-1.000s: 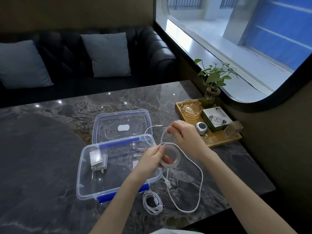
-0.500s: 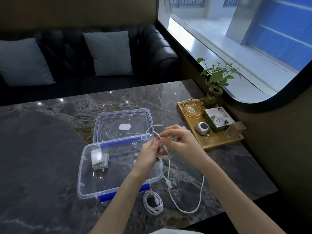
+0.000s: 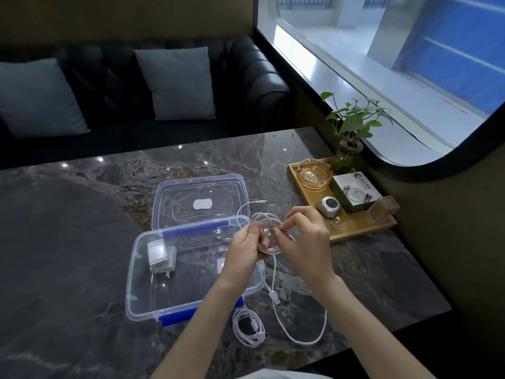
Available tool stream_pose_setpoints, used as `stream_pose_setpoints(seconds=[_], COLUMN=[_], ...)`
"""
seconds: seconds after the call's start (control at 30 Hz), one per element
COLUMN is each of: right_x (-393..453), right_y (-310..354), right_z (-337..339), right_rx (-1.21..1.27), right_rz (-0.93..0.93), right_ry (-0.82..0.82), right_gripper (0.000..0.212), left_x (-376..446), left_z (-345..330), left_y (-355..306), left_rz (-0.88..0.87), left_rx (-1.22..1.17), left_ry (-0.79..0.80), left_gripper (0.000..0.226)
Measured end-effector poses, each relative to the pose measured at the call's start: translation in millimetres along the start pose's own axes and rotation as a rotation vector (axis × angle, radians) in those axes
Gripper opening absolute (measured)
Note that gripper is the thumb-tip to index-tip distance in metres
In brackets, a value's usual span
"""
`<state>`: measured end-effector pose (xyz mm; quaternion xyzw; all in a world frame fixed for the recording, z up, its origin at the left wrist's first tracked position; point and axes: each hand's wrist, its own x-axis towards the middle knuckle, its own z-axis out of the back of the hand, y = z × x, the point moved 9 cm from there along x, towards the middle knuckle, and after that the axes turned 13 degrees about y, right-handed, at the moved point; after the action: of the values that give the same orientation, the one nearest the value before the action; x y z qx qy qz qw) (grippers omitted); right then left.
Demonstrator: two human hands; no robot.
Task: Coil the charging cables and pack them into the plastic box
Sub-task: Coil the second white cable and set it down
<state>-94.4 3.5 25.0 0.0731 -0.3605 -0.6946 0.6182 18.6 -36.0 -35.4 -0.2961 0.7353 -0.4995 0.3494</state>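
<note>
At the centre of the frame we see both hands raised above the dark marble table [image 3: 82,242], working on one white charging cable [image 3: 269,236]. The left hand [image 3: 244,253] pinches the left side of a small coil of that cable between thumb and fingers, and the right hand [image 3: 303,242] closes its fingertips on the coil's right side, so both are clamped on the same loops and almost touch each other. From the coil one short end with a small plug arcs up toward the upper centre, while the long free tail drops down, carries a USB plug midway, curves along the table at lower right of centre and climbs back up. Just left of the hands lies the open plastic box [image 3: 142,296], clear with blue latches; its right rim passes under the left hand. Inside it, at the left, lies a white charger plug [image 3: 161,255]. The clear lid [image 3: 202,203] lies flat directly behind the box, toward the upper centre. Below the box's lower right corner, a second cable [image 3: 250,328] lies already coiled on the table. At the right of the frame a wooden tray [image 3: 355,231] holds a glass ashtray [image 3: 314,177], a potted plant [image 3: 349,138] and a small green and white box [image 3: 355,194]. A dark sofa with grey cushions [image 3: 175,83] fills the upper left.
</note>
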Motion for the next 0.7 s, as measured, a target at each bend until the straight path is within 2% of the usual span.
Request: stream_pose_setpoints(seconds=[0.07,0.13,0.2,0.3,0.43,0.6,0.7], right_x=[0.8,-2.2,-3.4,-3.0,-6.7,-13.4,-16.9], right_y=[-13.6,-21.6,-18.3,-15.0,-16.5,-25.7,-33.0], right_z=[-13.3,-36.2,-46.1,-46.8,-54.7,-70.6,-71.3], right_rx=[0.255,0.624,0.773,0.769,1.038,1.212,1.190], right_rz=[-0.135,-0.266,-0.262,-0.224,-0.357,-0.503,-0.593], right_ry=[0.162,0.390,0.509,0.517,0.504,0.559,0.604], right_gripper=[0.025,0.037,0.025,0.018,0.022,0.064,0.051], left_x=[-0.2,0.0,0.3,1.6,3.0,-1.2,-2.7], left_z=[0.0,-2.0,-3.7,-5.0,-8.5,-14.8,-13.3], left_y=[-0.5,-1.1,-2.0,1.2,7.4,1.7,5.2], left_rz=[-0.006,-0.002,0.007,0.052,0.109,0.144,0.193], left_rx=[-0.021,-0.062,-0.090,-0.141,-0.317,-0.610,-0.645], left_ry=[0.026,0.064,0.091,0.104,0.130,0.148,0.121], left_gripper=[0.038,0.037,0.036,0.034,0.032,0.036,0.036])
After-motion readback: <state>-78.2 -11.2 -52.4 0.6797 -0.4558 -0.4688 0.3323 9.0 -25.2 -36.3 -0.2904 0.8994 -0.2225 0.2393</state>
